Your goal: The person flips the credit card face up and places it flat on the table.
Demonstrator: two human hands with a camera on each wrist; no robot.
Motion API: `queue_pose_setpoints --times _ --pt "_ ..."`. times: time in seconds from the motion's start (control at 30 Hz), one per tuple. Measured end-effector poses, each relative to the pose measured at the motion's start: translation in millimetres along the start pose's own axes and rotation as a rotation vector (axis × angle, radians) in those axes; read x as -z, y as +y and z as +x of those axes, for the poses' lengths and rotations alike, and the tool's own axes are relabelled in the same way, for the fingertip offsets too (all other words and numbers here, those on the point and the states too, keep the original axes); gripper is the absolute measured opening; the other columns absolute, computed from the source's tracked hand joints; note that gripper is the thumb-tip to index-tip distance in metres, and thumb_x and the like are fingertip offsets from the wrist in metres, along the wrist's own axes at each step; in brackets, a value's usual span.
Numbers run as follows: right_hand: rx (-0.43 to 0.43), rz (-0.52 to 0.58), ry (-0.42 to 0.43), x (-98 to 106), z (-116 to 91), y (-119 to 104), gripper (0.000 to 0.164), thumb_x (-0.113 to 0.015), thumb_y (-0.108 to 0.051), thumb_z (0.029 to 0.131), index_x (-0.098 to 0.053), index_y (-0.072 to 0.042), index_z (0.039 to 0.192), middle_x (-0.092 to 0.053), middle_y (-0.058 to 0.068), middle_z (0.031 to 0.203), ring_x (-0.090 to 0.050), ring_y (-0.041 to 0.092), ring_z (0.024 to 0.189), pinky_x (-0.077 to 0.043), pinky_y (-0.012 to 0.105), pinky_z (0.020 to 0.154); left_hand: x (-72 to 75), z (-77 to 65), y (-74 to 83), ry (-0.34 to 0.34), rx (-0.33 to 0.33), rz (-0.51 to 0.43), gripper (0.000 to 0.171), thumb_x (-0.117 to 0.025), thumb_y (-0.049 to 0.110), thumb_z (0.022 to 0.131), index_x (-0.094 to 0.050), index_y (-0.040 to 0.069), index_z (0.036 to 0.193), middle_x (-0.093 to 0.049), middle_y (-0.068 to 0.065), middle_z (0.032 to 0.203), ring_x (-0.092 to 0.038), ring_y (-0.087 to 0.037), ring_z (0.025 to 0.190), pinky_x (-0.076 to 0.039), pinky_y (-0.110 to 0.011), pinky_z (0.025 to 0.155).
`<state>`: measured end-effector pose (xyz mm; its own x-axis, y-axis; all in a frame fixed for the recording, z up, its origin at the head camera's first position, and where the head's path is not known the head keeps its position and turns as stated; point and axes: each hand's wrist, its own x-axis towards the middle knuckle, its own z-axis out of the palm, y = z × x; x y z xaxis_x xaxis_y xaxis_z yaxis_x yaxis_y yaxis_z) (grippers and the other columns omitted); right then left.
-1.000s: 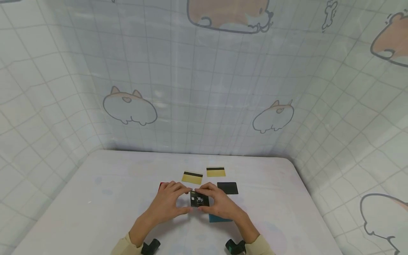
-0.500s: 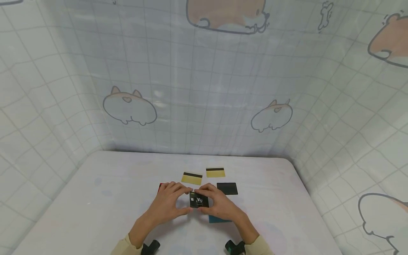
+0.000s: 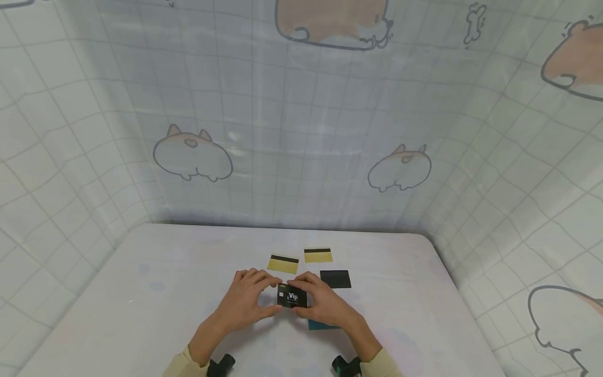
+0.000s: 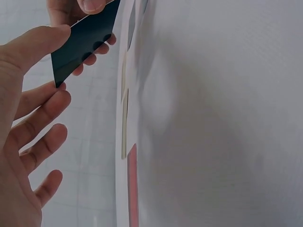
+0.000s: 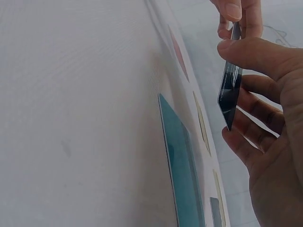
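Observation:
A black card with "Vip" printed on it (image 3: pixel 291 296) is held up over the table between both hands, its printed face toward the head view. My left hand (image 3: pixel 247 297) pinches its left end, thumb at the near corner and index finger at the far one; the other fingers spread apart in the left wrist view. At the right end my right hand (image 3: pixel 325 299) grips the card by its near and far edges, with its thumb (image 5: pixel 255 54) on the near edge in the right wrist view. A teal card (image 5: pixel 180 156) lies on the table under the right hand, partly covered in the head view.
Two gold cards with dark stripes, one on the left (image 3: pixel 283 264) and one on the right (image 3: pixel 317 255), lie beyond the hands. A dark card (image 3: pixel 335 279) lies right of them. A red card (image 4: pixel 133 184) lies near the left hand. Patterned curtains (image 3: pixel 301 131) surround the white table (image 3: pixel 141 272).
The black card has shifted slightly left, along with the left hand. The right hand keeps nearly the same place, and both hands still hold the card.

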<state>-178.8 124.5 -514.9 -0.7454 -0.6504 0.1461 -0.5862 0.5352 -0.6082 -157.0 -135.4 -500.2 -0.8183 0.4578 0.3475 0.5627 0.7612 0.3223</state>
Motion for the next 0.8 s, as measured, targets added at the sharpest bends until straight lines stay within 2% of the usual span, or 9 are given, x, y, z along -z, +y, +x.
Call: queue_pose_setpoints --times 0.4,0.63,0.8 --pt "-0.025 -0.022 -0.019 -2.0 -4.7 -3.2 0.060 -0.073 -0.042 0.091 -0.055 -0.020 0.145 -0.050 -0.009 0.136 -0.051 0.012 0.120 -0.049 0.036 0.098 4.1 -6.1 -0.3 -0.024 0.024 0.013 0.052 -0.083 0.056 0.074 -0.069 0.030 0.118 -0.062 0.008 0.098 -0.046 -0.009 0.090 -0.038 -0.051 0.091" --pt "-0.040 -0.041 -0.022 -3.1 -4.9 -3.5 0.059 -0.074 -0.040 0.091 -0.057 -0.020 0.143 -0.051 -0.009 0.135 -0.052 0.012 0.120 -0.049 0.037 0.097 2.1 -8.2 -3.9 -0.032 0.028 0.051 0.052 -0.083 0.056 0.073 -0.069 0.030 0.116 -0.063 0.009 0.099 -0.049 -0.010 0.093 -0.040 -0.049 0.092" --pt "-0.057 -0.051 -0.034 -4.4 -3.8 -3.0 0.057 -0.076 -0.038 0.089 -0.060 -0.019 0.141 -0.052 -0.008 0.133 -0.052 0.010 0.117 -0.049 0.034 0.096 -0.8 -8.9 -5.9 -0.031 0.028 0.069 0.051 -0.084 0.057 0.072 -0.071 0.031 0.114 -0.066 0.011 0.106 -0.055 -0.015 0.102 -0.043 -0.048 0.088"
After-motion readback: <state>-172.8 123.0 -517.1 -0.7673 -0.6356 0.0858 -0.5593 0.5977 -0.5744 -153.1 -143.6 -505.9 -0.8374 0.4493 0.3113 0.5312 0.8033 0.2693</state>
